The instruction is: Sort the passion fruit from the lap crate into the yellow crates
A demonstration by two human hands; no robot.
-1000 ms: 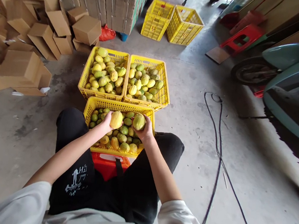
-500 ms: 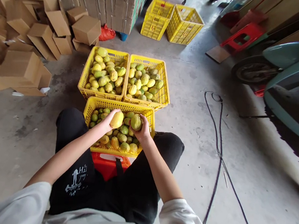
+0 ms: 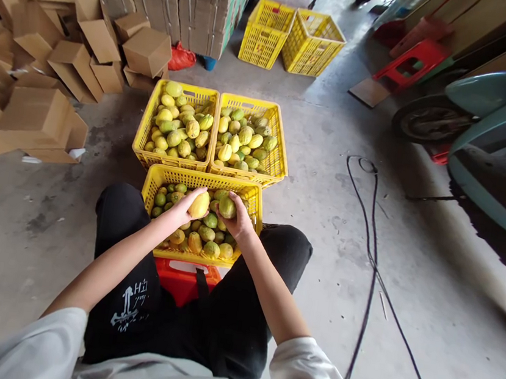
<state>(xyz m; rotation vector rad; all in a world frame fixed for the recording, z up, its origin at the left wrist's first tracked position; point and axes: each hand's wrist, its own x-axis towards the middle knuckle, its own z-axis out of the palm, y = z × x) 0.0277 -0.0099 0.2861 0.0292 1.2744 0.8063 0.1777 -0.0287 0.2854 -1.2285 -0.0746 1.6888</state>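
Gripping a yellow fruit [image 3: 199, 205] on its inner side, the left hand [image 3: 184, 207] hangs over the near crate [image 3: 181, 176]; the right hand [image 3: 240, 220] curls its fingers around a greener fruit [image 3: 227, 207] just beside, above that crate

Arms [image 3: 125, 257], 2, bare, extended forward and converging. Left hand [image 3: 185, 208], curled in a grip. Right hand [image 3: 240, 220], likewise curled, near the left.

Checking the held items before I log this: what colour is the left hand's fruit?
Yellow: the fruit in the left hand, head view.
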